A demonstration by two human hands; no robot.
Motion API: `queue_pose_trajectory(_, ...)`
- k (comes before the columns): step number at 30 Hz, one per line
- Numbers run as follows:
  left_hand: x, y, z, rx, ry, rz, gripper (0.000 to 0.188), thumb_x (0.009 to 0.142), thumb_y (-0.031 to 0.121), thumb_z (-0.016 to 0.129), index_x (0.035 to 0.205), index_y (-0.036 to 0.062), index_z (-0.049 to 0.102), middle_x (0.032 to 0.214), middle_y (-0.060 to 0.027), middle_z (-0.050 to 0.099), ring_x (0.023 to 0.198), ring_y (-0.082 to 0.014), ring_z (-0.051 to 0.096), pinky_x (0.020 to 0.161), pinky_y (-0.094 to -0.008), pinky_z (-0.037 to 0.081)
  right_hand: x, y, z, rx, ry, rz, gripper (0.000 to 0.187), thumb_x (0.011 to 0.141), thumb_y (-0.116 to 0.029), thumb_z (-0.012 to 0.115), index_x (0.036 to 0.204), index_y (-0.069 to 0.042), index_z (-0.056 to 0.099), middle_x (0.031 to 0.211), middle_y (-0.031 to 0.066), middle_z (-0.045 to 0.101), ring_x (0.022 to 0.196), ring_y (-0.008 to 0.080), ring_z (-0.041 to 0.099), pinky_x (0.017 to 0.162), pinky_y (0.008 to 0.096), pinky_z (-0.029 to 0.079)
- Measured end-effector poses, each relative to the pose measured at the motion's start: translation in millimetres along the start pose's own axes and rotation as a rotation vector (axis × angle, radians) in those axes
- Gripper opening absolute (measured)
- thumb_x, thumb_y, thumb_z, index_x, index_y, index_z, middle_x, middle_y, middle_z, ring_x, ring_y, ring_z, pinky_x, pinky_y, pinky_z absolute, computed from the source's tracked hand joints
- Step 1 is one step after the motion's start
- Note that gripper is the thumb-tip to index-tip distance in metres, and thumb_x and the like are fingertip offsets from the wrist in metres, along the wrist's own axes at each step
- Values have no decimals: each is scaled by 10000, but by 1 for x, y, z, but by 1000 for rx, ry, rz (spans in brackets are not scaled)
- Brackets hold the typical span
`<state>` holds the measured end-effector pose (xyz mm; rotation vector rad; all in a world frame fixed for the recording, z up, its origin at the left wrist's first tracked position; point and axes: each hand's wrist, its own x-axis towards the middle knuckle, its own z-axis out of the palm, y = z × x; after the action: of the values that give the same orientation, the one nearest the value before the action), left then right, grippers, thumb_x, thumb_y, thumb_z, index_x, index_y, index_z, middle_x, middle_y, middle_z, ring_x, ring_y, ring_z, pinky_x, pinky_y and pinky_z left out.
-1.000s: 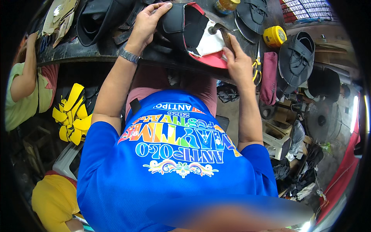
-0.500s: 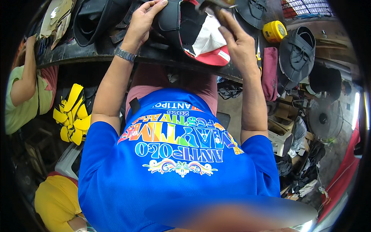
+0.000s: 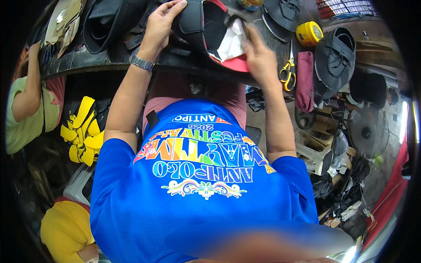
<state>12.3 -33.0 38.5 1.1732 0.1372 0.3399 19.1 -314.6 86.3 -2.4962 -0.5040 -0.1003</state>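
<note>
On the dark workbench (image 3: 74,63) in front of me lies a black shoe upper (image 3: 189,26), with red edging and a white lining piece (image 3: 231,41) showing inside it. My left hand (image 3: 164,19) pinches the upper's far left edge between thumb and fingers. Closed around a hammer (image 3: 236,20), my right hand (image 3: 259,57) is over the right side of the upper. The hammer's head is smeared by motion and hangs low over the white lining; whether it touches cannot be made out.
Right of my right hand lie yellow-handled scissors (image 3: 287,74), a maroon pouch (image 3: 305,83), a yellow tub (image 3: 309,34) and black shoe uppers (image 3: 335,59). A black bag-like piece (image 3: 103,26) lies left. Yellow strips (image 3: 83,131) hang below the bench near another person (image 3: 26,109).
My right hand and the hammer have moved left and down toward the lining, uncovering the scissors and a jar at the back. My left hand keeps its hold, barely shifted.
</note>
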Motion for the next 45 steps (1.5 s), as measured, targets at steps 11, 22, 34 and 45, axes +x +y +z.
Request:
queue_pose_trajectory(11,-12,38,16,-377,-184,-115,326,1008,85,574,1319,-12,550,1205,-118,667,1125,-197,637,1000,-328,509,-49,46,-25,-347,259,112,455,896,-293,708,1346,-290,641,945,106,685,887,326,676,764,441,525)
queue_pose_trajectory(22,-56,88,91,-182,-230,221,459,984,20,548,1433,6,452,1242,-98,616,1137,-184,608,1007,-325,490,-22,-39,-48,818,63,-48,260,859,-63,764,1095,29,707,1016,98,749,908,191,704,853,326,550)
queue_pose_trajectory(34,-79,20,46,-437,-232,-487,365,874,167,785,1199,53,664,1078,-99,747,1029,-221,712,974,-406,550,-31,16,-1,2009,-186,272,313,970,-99,645,1244,47,609,1182,178,697,1075,276,697,968,424,570)
queue_pose_trajectory(45,-105,3,29,-499,-146,-554,282,872,124,769,1130,29,709,1086,-120,748,1003,-240,724,952,-404,563,-57,29,25,2032,-238,360,405,877,-51,705,1256,51,606,1194,192,690,1064,303,695,980,449,561)
